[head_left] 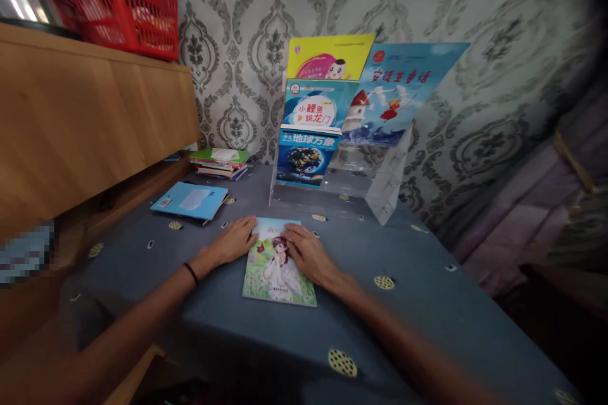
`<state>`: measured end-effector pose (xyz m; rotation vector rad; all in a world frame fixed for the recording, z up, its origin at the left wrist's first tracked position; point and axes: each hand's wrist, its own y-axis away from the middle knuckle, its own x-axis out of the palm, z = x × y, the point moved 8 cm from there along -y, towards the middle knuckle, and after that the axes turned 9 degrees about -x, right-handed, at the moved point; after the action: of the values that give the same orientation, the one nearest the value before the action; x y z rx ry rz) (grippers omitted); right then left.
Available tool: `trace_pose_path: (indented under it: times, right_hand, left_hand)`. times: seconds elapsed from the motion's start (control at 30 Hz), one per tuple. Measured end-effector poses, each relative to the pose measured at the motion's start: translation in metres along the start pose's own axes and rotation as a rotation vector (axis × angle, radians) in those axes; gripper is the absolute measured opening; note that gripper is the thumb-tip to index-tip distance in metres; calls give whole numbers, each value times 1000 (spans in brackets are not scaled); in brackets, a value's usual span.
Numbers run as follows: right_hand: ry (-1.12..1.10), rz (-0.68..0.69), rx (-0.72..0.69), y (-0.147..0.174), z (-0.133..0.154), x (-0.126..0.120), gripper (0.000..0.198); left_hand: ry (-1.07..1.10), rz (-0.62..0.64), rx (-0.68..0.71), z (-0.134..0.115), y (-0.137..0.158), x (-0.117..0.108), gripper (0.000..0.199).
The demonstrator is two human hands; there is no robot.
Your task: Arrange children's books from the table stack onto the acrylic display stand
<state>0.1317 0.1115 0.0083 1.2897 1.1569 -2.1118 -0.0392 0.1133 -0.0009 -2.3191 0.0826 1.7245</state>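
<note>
A slim children's book point(273, 278) with a girl and a green meadow on its cover lies flat on the cloth-covered table, front side up. Beside its upper left edge rests my left hand point(232, 243), fingers stretched out, the thumb touching the book. My right hand point(311, 254) lies flat over the upper right part of the cover, fingers extended, hiding some of the title. Neither hand lifts the book. Behind it stands a clear tiered book rack point(387, 186) holding a yellow book point(327, 54), a teal book point(316, 107), an earth book point(304, 161) and a blue fairy-tale book point(399, 92).
A light-blue book point(190, 199) lies at the left, with a stack of books point(220, 162) behind it. A wooden cabinet point(90, 114) borders the left side, bearing a red basket point(147, 16) and a metal pot point(35, 3). A patterned wall closes the back.
</note>
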Motion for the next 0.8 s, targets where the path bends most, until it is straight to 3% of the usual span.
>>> trace_pose_path:
  times: [0.17,0.33,0.6,0.8]
  right_hand:
    - [-51,34,-159,-49,17,27,36]
    - [-46,101,-152,-65,19,40,36]
    - [-61,101,-9,-28,-21,16,35]
    - [-198,-8,122,8,-66,-5,39]
  left_hand:
    - [60,-58,47,0,-2,-7,33]
    - [59,-90,46,2,-3,-7,34]
    - [-12,-114,78,3,-3,-1,39]
    - [-40,-78,101,2,-6,-4,41]
